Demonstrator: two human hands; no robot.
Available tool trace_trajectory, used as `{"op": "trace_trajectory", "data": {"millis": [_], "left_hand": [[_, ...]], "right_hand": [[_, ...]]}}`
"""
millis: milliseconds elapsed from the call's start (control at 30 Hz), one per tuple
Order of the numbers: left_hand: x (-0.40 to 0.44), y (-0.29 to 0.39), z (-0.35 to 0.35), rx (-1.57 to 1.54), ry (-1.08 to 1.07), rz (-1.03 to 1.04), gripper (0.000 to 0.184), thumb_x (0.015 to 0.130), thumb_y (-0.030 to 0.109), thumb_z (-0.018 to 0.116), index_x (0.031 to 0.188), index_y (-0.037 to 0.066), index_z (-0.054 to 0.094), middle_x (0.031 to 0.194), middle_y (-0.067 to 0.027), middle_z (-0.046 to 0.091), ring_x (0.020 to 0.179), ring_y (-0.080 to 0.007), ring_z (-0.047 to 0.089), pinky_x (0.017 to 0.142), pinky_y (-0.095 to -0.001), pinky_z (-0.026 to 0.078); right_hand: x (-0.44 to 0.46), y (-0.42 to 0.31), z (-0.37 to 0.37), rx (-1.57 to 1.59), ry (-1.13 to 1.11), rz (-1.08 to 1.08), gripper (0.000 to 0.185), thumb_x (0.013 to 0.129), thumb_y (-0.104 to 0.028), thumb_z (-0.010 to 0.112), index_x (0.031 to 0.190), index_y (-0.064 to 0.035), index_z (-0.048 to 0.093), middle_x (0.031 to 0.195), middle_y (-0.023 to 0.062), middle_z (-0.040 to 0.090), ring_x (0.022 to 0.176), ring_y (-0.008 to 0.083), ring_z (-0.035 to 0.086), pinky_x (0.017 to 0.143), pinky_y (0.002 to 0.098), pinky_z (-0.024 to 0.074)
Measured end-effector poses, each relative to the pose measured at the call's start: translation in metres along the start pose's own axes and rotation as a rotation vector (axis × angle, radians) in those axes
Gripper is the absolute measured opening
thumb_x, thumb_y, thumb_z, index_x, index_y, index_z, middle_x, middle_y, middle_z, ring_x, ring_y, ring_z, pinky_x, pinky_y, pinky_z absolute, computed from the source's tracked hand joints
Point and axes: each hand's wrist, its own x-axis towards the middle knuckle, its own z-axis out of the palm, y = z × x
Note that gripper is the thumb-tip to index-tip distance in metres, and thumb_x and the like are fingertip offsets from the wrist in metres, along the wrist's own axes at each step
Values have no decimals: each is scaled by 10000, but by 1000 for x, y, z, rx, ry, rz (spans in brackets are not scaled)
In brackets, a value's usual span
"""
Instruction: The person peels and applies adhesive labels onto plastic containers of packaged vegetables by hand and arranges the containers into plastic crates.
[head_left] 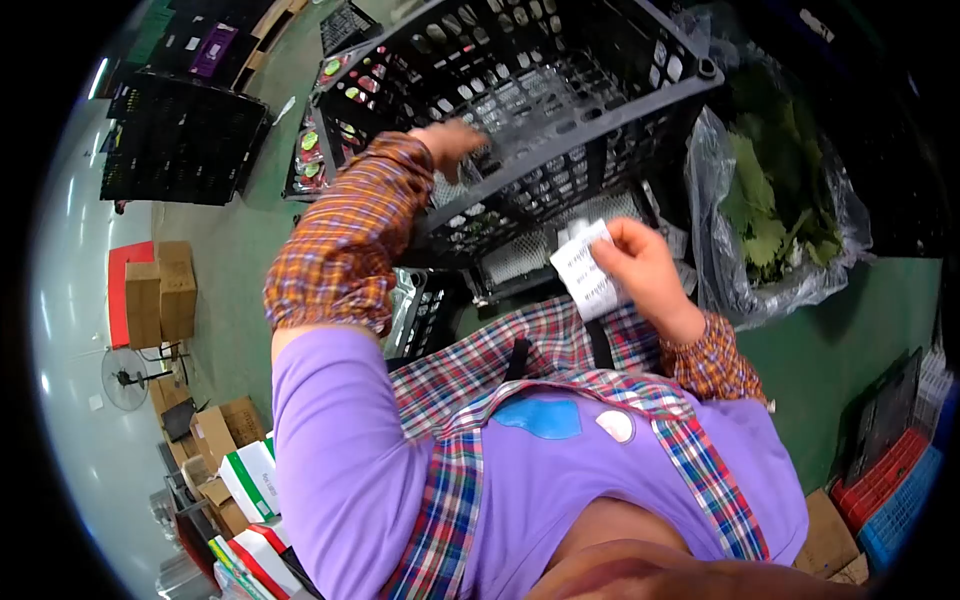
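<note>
The left hand [455, 145] was extended over the interior of a black perforated crate [600, 135], close to its near-left side; the fingers were blurred, and whether they were spread or closed on anything could not be told; the forearm wore an orange checked oversleeve [350, 225]. The right hand [645, 265] was outside the crate, below its near rim; thumb and fingers pinched a white printed label strip [588, 270], which hung in front of the plaid apron [480, 355] with its lettering too small to read; the strip was thus apart from the left hand, on the wearer's side of the crate. Clear plastic material [545, 105] was noted inside the crate, its form indistinct; a smaller black crate [428, 312] stood nearer the wearer, to the left; packs with round green labels [309, 142] were seen beyond the left forearm. To the right of the large crate, a transparent bag [707, 205] held broad green leaves [752, 210]; farther right, a red crate [880, 472] and a blue crate [905, 512] were near one another; cardboard boxes [176, 290] and a fan [125, 379] were observed at far left.
</note>
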Motion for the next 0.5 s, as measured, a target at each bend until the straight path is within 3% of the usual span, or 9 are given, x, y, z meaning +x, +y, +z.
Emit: {"op": "trace_trajectory", "data": {"millis": [33, 100, 233, 300, 333, 400, 433, 467, 500], "left_hand": [[1, 12, -1, 152, -119, 93, 668, 700, 208, 748, 1285, 52, 464, 1316, -158, 454, 1258, -293, 408, 1047, -400, 350], [16, 12, 42, 179, -107, 92, 778, 574, 227, 838, 1247, 103, 468, 1224, -120, 486, 1212, -301, 430, 954, -440, 417], [5, 24, 41, 269, -57, 98, 660, 618, 228, 799, 1206, 122, 517, 1187, -81, 513, 1153, -267, 474, 910, -403, 416], [2, 30, 33, 483, -201, 52, 345, 674, 248, 744, 986, 120, 677, 1114, -37, 580, 1113, -221, 497, 847, -366, 395], [6, 21, 50, 488, -97, 59, 318, 636, 240, 752, 930, 131, 697, 1088, -32, 585, 1101, -224, 497, 854, -378, 381], [8, -5, 80, 521, 87, 192, 330, 610, 206, 741, 925, 121, 691, 1038, -32, 583, 1101, -240, 477, 942, -518, 337], [-5, 2, 63, 516, 44, 173, 289, 630, 178, 704, 909, 103, 683, 985, -67, 615, 1051, -261, 536, 967, -514, 357], [-4, -10, 51, 281, -256, 57, 224, 667, 163, 652, 880, 97, 672, 884, -110, 644, 932, -309, 605, 885, -452, 450], [-28, 2, 22, 109, -115, 38, 196, 674, 149, 634, 858, 83, 650, 798, -156, 640, 816, -346, 628, 746, -416, 501]], "right_hand": [[-4, 4, -4, -13, 10, 1, 137, 887, -118, 610, 935, 7, 580, 826, 28, 636, 729, 64, 589, 643, 210, 474], [-8, 10, -16, -43, 24, 29, 134, 889, -116, 605, 941, 6, 585, 839, 29, 635, 737, 65, 588, 644, 212, 471], [-12, 11, -27, -65, 41, 33, 127, 885, -108, 604, 936, 8, 591, 845, 24, 637, 734, 61, 582, 641, 214, 469], [-10, 8, -27, -60, 41, 47, 136, 881, -107, 608, 944, 13, 595, 849, 18, 638, 742, 59, 583, 644, 220, 471], [-11, 5, -24, -67, 33, 54, 140, 880, -109, 611, 945, 14, 596, 846, 17, 636, 747, 59, 585, 648, 221, 473], [-10, 7, -24, -63, 18, 57, 145, 879, -115, 616, 946, 12, 599, 838, 14, 635, 757, 60, 587, 656, 224, 478], [-7, 11, -25, -55, 5, 51, 146, 878, -119, 619, 945, 10, 601, 834, 12, 634, 761, 60, 588, 661, 225, 480], [-4, 10, -23, 2, -18, 31, 141, 875, -128, 628, 931, 0, 604, 827, 9, 633, 759, 57, 586, 662, 226, 481], [-2, 22, -24, 30, -37, 16, 141, 876, -137, 632, 916, -5, 604, 824, 3, 631, 757, 55, 584, 663, 227, 482]]}}
